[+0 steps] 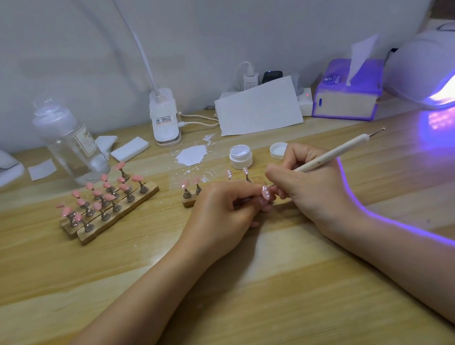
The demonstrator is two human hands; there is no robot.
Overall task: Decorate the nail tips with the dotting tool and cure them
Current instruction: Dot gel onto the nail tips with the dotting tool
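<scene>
Jar (pixel 241 157) of white stuff stands uncapped just beyond the hands, toward the back of the desk (pixel 240 303), with its white lid (pixel 278 150) lying open side up just beside it on the right and a white smear (pixel 192 155) on the wood to its left. A clear bottle (pixel 71 142) stands tilted near the back left, with clear liquid in its lower part.

Dotting tool (pixel 332 153) lies slanted, its long axis running from the lower left up to the upper right. The fine lower tip points down-left and touches the pink nail tip (pixel 266 194), which already carries white dots.

Right hand (pixel 307 181) grips the tool like a pen, fingers curled round the shaft near its lower end. Left hand (pixel 225 208) is curled too, pinching the nail tip's stand between fingertips at mid-desk. Both forearms rest on the wood.

Behind the hands a short wooden strip (pixel 189 202) holds more tips, two of them dotted. Wooden racks (pixel 114 213) of plain pink tips sit to the left. A curing lamp (pixel 438 72) glows violet at the back right corner, beside a tissue box (pixel 347 92).
</scene>
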